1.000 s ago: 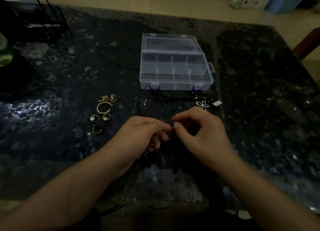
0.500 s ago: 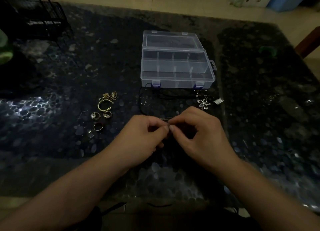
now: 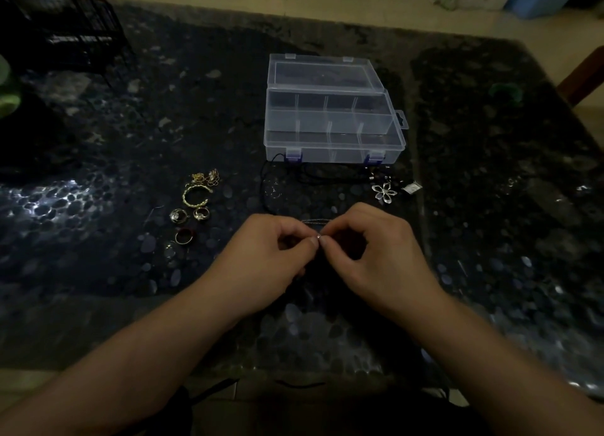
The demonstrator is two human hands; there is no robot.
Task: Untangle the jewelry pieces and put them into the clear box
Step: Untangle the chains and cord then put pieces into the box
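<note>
Hands (image 3: 277, 252) drew together; clear box (image 3: 333, 125) holds nothing.

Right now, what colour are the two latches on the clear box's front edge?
Blue-purple latches on the clear box, seen in the head view.

Room dim, picture underexposed. Pale glare patch on glossy table (image 3: 49, 197) at left. Edges bowed by wide lens, forearms soft.
</note>
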